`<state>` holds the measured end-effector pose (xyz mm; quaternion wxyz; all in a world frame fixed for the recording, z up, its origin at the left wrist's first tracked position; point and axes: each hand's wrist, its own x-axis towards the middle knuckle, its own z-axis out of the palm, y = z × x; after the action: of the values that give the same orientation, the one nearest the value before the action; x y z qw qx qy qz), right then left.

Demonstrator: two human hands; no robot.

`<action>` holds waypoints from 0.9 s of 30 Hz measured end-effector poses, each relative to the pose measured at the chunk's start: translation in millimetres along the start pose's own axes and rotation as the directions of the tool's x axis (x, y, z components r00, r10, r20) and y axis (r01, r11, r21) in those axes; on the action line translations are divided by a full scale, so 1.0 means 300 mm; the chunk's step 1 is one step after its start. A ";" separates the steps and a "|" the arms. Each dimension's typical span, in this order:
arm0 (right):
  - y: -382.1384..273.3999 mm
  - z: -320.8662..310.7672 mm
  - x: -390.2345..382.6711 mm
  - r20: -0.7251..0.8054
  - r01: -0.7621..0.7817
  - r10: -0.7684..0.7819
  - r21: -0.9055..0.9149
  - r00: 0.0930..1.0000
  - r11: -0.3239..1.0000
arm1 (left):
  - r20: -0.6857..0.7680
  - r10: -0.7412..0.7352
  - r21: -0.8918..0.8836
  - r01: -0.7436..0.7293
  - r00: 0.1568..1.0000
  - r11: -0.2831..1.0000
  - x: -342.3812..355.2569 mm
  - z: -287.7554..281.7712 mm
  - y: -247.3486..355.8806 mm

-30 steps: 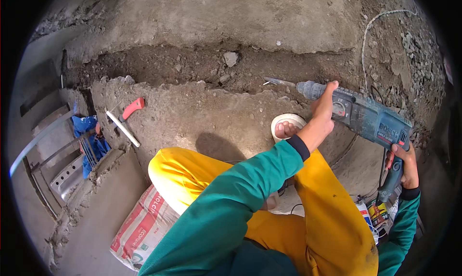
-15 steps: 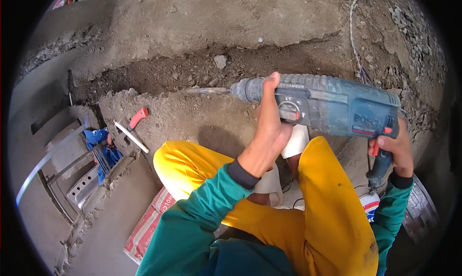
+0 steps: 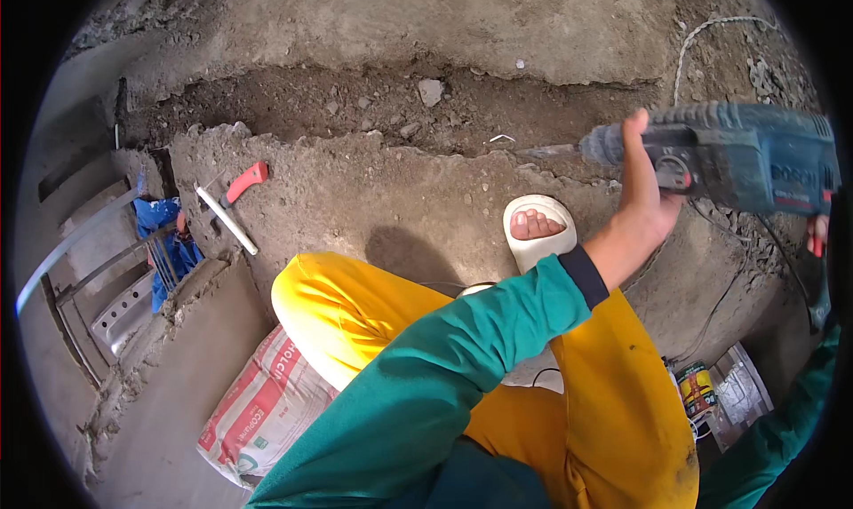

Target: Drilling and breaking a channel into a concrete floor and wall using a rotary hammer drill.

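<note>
Blue-grey, long-bodied hammer drill [image 3: 745, 158] gripped at both ends, left hand [image 3: 647, 194] forward, right hand [image 3: 818, 233] behind, likely for steadiness.

Dusty, matt power tool [image 3: 737, 167] against rough concrete [image 3: 320, 194].
The tool's casing looks like hard plastic filmed with pale dust, its chisel bit [image 3: 546, 152] like dull metal. The concrete is gritty and ragged-edged, the trench [image 3: 284, 109] loose, crumbly earth. The sandal [image 3: 536, 253] looks smooth and rubbery; the yellow trousers [image 3: 613, 393] and green sleeve [image 3: 444, 340] are soft, creased cloth, the trousers smudged. The red handle [image 3: 246, 181] looks like smooth plastic; the bag [image 3: 267, 402], paper or plastic, is wrinkled.
</note>
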<state>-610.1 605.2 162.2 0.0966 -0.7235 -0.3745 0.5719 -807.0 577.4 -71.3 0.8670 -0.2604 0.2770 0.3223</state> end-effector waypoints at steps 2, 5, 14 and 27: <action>-0.005 0.001 0.127 0.047 -0.121 0.135 -0.237 0.990 0.964 | -0.025 0.038 -0.002 -0.038 0.999 0.999 0.045 -0.017 0.055; 0.138 -0.034 0.309 -0.133 -0.030 0.004 -0.195 0.991 0.980 | -0.056 0.153 0.045 -0.150 0.987 0.988 0.098 -0.014 0.144; 0.605 0.128 0.036 -0.096 -0.074 0.102 0.264 0.990 0.962 | -0.391 0.075 0.229 0.018 0.917 0.973 0.050 -0.163 -0.008; 0.898 0.438 -0.182 -0.186 -0.104 0.243 0.551 0.952 0.828 | -0.555 0.067 0.388 0.187 0.829 0.903 0.026 -0.312 -0.117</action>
<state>-615.7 343.0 7.3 0.2875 -0.7646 -0.1175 0.5647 -806.5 498.5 -133.4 0.7940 -0.1558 0.5718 0.1359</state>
